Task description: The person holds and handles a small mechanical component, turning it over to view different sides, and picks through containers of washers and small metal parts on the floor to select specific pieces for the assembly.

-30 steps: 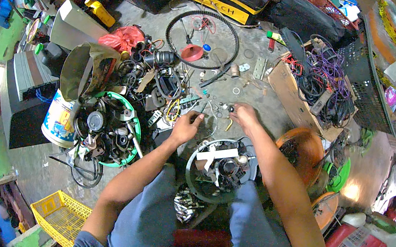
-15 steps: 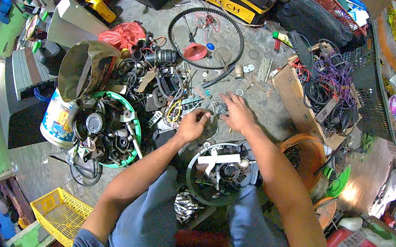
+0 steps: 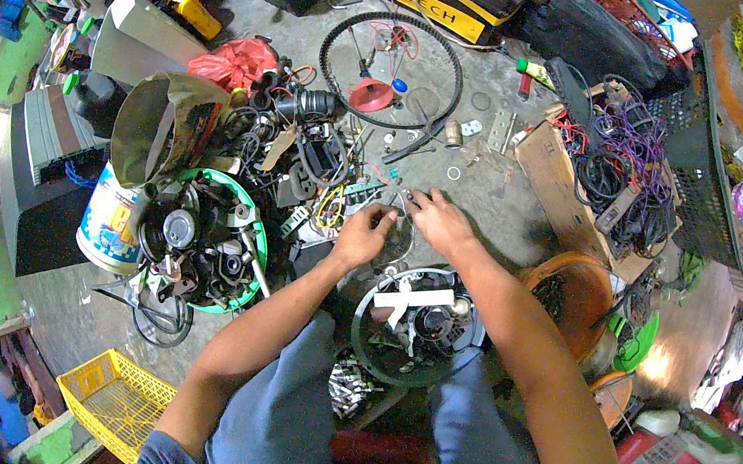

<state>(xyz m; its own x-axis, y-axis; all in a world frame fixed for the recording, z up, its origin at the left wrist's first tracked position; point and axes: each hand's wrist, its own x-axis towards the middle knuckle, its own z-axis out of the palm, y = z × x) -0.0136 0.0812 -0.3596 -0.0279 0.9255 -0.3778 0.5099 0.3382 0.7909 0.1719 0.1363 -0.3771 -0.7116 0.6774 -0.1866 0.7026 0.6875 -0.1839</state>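
Grey floor [image 3: 515,199]: cluttered across the frame.
Green basin [image 3: 214,177]: left of centre, heaped full.
Left hand [image 3: 363,236]: thumb near curled fingers; any hold unclear.
Small parts [image 3: 404,199]: frame centre, between the hands; probably best handled lightly, singly.
Right hand [image 3: 440,224]: fingers bent, slightly spread; cannot tell what they grip.

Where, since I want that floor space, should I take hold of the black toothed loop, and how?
Probably by the right side of the toothed loop, pinching its narrow band from above and outside: it appears to lie flat on the floor, and that side is away from the dark parts crowding its left and the red funnel within it.
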